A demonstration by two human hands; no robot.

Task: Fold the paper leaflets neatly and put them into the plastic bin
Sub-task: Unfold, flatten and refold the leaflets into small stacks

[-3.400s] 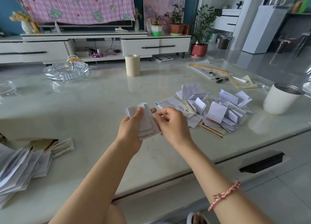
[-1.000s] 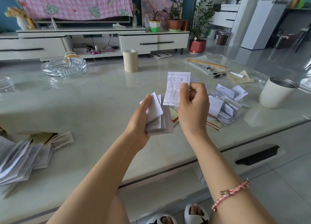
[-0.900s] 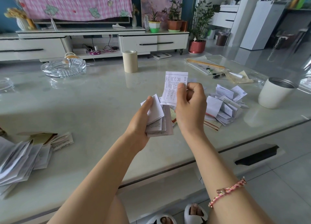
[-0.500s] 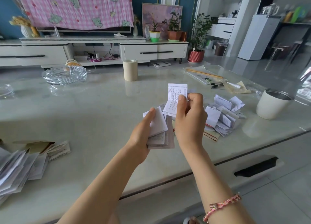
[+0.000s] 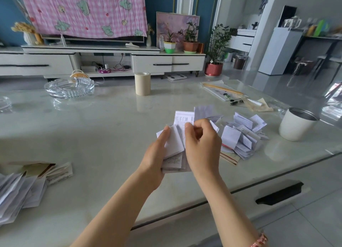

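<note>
Two hands work left of the one cup (image 5: 296, 126). The left hand (image 5: 155, 154) grips a stack (image 5: 174, 144) of folded papers. The right hand (image 5: 201, 144) pinches one leaflet (image 5: 182, 119), now lower and closer to the stack than a moment ago. Two heaps lie on the table (image 5: 111, 126): a pile (image 5: 240, 137) just beside the cup, and a far pile (image 5: 18, 191) way left of it at the near edge. Wide bare top lies between.

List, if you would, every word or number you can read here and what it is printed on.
None can be read.
The leaflet pinched by the right hand: printed lines, blurred.
The stack held by the left hand: print too small.
The folded pile on the table: print too small.
</note>
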